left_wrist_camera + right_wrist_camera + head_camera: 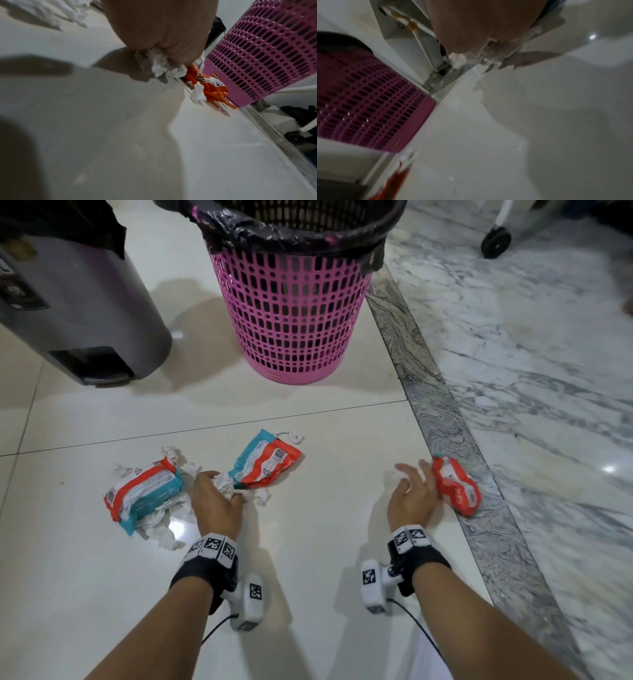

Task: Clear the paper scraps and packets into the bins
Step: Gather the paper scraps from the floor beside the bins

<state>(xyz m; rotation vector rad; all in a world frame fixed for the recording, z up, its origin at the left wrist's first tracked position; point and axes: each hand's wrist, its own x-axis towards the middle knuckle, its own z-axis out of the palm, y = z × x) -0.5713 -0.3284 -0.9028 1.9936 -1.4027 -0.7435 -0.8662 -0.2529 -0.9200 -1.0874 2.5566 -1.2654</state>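
Observation:
My left hand [219, 491] grips a wad of white paper scraps [224, 483] on the white tile floor, between two red, teal and white packets [144, 491] [267, 463]. The left wrist view shows that hand [163, 33] bunched round the wad [159, 65], with the orange packet [214, 89] just beyond. More loose scraps [161, 518] lie around the left packet. My right hand [412, 475] rests low with fingers spread, beside a third red packet [455, 486]. In the right wrist view white paper [493, 58] lies under that hand's fingers [479, 33].
A pink mesh basket [294, 313] with a black liner stands straight ahead. A grey pedal bin [78, 302] stands at the far left. A dark marble strip [445, 422] runs along the right, with veined marble floor beyond it and a wheeled object [495, 242] at top right.

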